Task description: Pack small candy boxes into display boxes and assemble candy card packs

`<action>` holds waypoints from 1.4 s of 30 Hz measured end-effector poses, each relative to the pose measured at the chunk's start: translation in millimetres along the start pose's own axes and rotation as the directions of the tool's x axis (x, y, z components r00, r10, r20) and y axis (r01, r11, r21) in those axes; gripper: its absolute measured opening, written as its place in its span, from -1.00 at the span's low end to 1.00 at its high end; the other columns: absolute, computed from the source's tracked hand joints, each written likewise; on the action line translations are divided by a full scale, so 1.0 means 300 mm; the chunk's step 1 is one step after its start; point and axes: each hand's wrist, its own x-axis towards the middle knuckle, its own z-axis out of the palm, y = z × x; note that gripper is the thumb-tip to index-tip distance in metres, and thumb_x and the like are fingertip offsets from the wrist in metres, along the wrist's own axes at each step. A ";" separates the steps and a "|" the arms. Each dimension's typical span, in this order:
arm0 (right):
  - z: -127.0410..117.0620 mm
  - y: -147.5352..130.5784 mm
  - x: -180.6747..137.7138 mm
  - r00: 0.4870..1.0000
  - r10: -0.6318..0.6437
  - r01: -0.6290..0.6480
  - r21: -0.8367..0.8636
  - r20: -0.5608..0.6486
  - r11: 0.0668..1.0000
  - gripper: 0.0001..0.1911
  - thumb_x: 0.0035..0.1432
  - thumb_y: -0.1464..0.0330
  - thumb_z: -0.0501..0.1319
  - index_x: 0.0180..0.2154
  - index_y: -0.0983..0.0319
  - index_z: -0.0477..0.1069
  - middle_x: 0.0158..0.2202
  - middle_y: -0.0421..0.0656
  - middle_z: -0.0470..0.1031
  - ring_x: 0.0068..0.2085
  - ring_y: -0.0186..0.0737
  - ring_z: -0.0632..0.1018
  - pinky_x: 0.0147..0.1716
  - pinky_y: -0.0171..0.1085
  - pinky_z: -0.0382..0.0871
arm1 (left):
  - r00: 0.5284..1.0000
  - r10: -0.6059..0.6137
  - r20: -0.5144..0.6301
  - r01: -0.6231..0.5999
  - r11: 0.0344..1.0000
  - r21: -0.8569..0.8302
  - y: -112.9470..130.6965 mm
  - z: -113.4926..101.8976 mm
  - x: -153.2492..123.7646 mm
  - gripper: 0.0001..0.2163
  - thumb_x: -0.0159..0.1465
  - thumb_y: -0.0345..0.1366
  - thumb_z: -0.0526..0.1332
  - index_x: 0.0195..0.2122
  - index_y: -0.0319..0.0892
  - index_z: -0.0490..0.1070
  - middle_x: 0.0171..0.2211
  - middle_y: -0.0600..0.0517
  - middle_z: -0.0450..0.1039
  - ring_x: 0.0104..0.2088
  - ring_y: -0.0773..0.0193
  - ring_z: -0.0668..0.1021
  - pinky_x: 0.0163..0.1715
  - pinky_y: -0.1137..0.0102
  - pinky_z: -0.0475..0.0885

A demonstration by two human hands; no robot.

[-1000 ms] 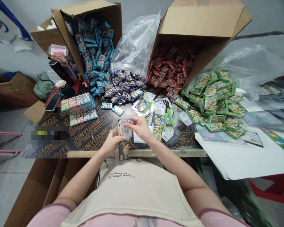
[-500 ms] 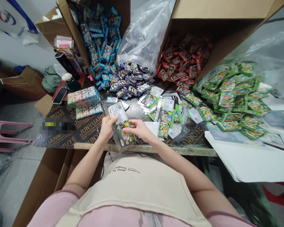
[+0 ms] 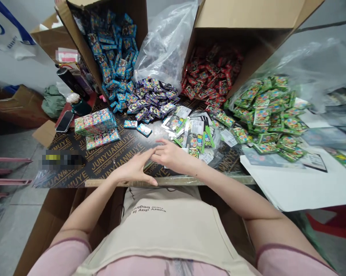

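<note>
My left hand (image 3: 135, 168) is over the front of the table, thumb stretched away from the fingers and nothing in it. Its fingertips meet those of my right hand (image 3: 173, 155), which is also bare, fingers loosely bent and slightly apart. Just beyond them lie two small blue packets (image 3: 144, 130). To the right of my right hand is a loose heap of flat black-and-green printed pouches (image 3: 196, 132), partly under clear plastic. A stack of colourful blue-edged packets (image 3: 95, 124) stands left of my left hand.
Behind are a box of blue packets (image 3: 121, 67), a purple packet pile (image 3: 152, 97), a box of red packets (image 3: 213, 73) and a green packet pile (image 3: 265, 111). A phone (image 3: 64, 121) and dark bottle (image 3: 72, 82) are at left; a white board (image 3: 299, 188) is at right.
The printed pouch that both hands held is out of them. My left hand has opened, and the fingertips of both hands have come together. The view has swung somewhat to the right.
</note>
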 end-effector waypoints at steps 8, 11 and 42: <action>-0.006 -0.011 -0.016 0.734 0.400 -0.351 0.199 -0.548 0.915 -0.71 0.22 0.14 0.23 -0.11 0.17 0.44 -0.14 -0.09 0.50 -0.06 -0.11 0.44 0.02 -0.07 0.23 | 0.977 -0.179 0.116 0.199 0.573 -0.795 -0.071 0.122 0.002 -0.54 0.01 0.02 0.32 -0.18 -0.23 0.55 -0.17 -0.15 0.57 -0.11 -0.03 0.57 -0.01 0.17 0.39; 0.011 -0.006 -0.017 0.718 0.554 -0.358 0.459 -0.421 0.813 -0.59 0.14 0.02 0.26 -0.19 0.22 0.44 -0.29 -0.13 0.50 -0.24 -0.18 0.46 -0.15 -0.17 0.30 | 0.985 -0.165 0.058 0.146 0.588 -0.795 -0.051 0.127 -0.004 -0.49 0.04 0.08 0.29 -0.12 -0.21 0.54 -0.12 -0.15 0.56 -0.11 -0.03 0.57 -0.08 0.20 0.42; 0.219 -0.032 -0.065 0.757 0.569 -0.339 0.938 0.320 -0.076 -0.47 -0.04 0.20 0.38 -0.01 0.19 0.40 -0.43 -0.24 0.53 -0.51 -0.26 0.52 -0.57 -0.28 0.48 | 0.794 -0.137 -0.592 -0.185 0.873 -0.451 -0.127 0.094 0.047 -0.59 0.10 -0.10 0.36 -0.09 -0.18 0.40 -0.15 -0.02 0.56 -0.18 0.21 0.58 -0.14 0.35 0.46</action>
